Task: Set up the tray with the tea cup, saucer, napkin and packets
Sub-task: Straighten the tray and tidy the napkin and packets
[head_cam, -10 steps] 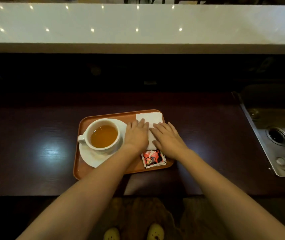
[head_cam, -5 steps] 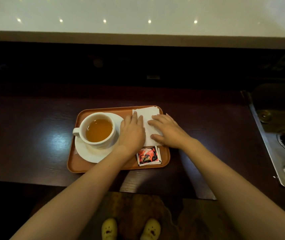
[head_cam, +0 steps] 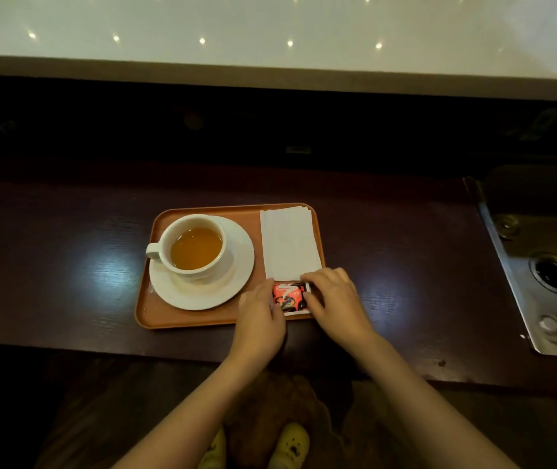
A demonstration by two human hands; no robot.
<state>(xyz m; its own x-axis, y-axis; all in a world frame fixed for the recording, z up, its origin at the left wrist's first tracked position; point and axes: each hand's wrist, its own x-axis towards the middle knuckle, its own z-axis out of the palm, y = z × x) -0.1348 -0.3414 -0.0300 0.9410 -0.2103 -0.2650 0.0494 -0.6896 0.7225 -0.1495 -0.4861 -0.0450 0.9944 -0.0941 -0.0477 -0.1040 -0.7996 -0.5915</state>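
Note:
An orange tray (head_cam: 185,318) lies on the dark counter. On its left a white cup (head_cam: 195,247) full of amber tea stands on a white saucer (head_cam: 238,272). A folded white napkin (head_cam: 289,243) lies flat along the tray's right side. Below it, at the tray's near right corner, sit red and black packets (head_cam: 290,297). My left hand (head_cam: 259,316) touches the packets' left edge and my right hand (head_cam: 334,299) touches their right edge, fingers curled around them.
A steel sink (head_cam: 548,265) with a drain is set into the counter at the right. A raised white ledge (head_cam: 270,28) runs along the back. The counter's front edge is just below the tray; my yellow slippers (head_cam: 290,445) show beneath.
Both hands have slid off the napkin toward me and now close in on the packets from either side. The napkin lies uncovered.

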